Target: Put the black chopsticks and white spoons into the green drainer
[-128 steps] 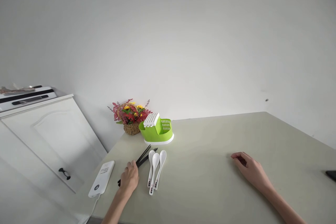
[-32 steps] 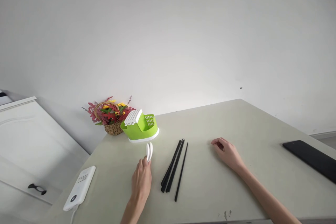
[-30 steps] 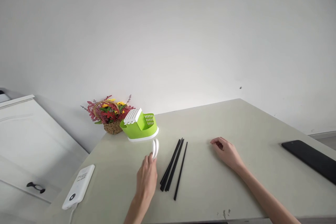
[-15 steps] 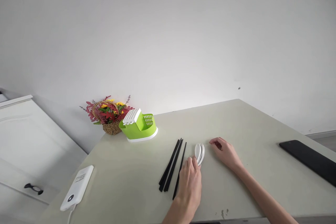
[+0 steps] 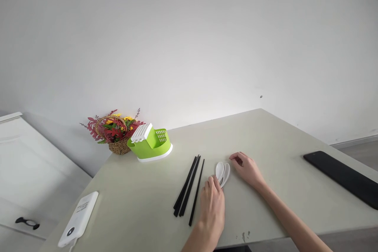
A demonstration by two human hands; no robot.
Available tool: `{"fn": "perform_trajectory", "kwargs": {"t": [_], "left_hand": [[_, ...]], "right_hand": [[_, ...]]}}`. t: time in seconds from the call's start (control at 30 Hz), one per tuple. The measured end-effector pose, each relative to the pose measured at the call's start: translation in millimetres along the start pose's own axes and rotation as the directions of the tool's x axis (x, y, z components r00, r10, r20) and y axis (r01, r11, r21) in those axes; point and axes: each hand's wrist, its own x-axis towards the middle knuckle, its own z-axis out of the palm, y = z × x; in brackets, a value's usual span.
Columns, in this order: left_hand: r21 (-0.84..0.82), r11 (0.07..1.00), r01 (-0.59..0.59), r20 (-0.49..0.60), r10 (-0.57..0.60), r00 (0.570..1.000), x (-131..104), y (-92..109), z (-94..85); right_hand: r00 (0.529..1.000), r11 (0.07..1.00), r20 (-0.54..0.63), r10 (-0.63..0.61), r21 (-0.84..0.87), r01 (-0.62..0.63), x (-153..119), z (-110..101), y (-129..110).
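Observation:
Two white spoons [image 5: 222, 172] lie side by side near the middle of the table, bowls pointing away from me. My left hand [image 5: 212, 201] is closed round their handles, which its fingers mostly hide. Just right of the spoon bowls, my right hand [image 5: 245, 168] rests on the table with its fingers curled together; whether anything is between them is hidden. Several black chopsticks [image 5: 187, 187] lie left of my left hand, one apart from the others. Farther back stands a green and white boat-shaped holder [image 5: 150, 147].
A basket of artificial flowers [image 5: 119, 145] stands beside the holder. At the left edge lies a white power bank [image 5: 79, 218] with a cable. A long black object [image 5: 339, 175] lies at the right. Behind the table [image 5: 236, 130] is a wall.
The spoon bowls have spread slightly apart, so both show more fully. The whole view has shifted a little, and both hands stay close to the spoons.

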Motion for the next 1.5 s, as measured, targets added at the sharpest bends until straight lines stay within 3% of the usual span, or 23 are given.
{"fn": "perform_trajectory", "kwargs": {"t": [0.17,0.4,0.53,0.67,0.8,0.87,0.97,1.07,1.2,1.33,1.5], "left_hand": [[0.025,1.0,0.012,0.005,-0.012,1.0,1,3,-3.4],[0.085,0.994,-0.062,0.046,0.058,0.997,-2,6,-23.0],[0.01,0.997,-0.078,0.033,0.077,0.996,7,-10,-42.6],[0.012,0.999,-0.043,-0.161,0.044,0.986,50,-70,-78.0],[0.14,0.978,0.153,-0.394,-0.087,0.915,103,-165,-114.3],[0.193,0.953,0.234,-0.456,-0.124,0.881,119,-215,-124.3],[0.221,0.935,0.278,-0.421,-0.166,0.892,126,-273,-126.2],[0.226,0.947,0.227,-0.295,-0.156,0.943,122,-300,-119.0],[0.253,0.943,0.217,-0.281,-0.143,0.949,119,-288,-113.2],[0.229,0.947,0.227,-0.236,-0.172,0.957,129,-252,-118.9],[0.138,0.964,0.226,-0.103,-0.213,0.972,154,-199,-123.4]], "right_hand": [[1.0,1.0,-0.01,-0.005,0.017,0.005,0,0,-1],[1.0,1.0,-0.02,-0.01,0.024,0.011,1,1,-1],[1.0,1.0,-0.025,-0.013,0.023,0.014,2,0,-2],[0.999,0.999,-0.028,-0.015,0.029,0.016,2,0,-4],[0.999,0.999,-0.043,-0.014,0.042,0.016,3,1,-5],[0.999,0.999,-0.053,-0.014,0.05,0.016,4,1,-5],[0.998,0.998,-0.062,-0.015,0.057,0.019,4,2,-5],[0.998,0.998,-0.062,-0.013,0.061,0.017,4,3,-4],[0.998,0.998,-0.065,0.0,0.067,0.004,4,3,-2],[0.998,0.997,-0.07,0.011,0.072,-0.006,4,3,0],[0.997,0.997,-0.07,0.016,0.072,-0.011,3,2,0]]}}
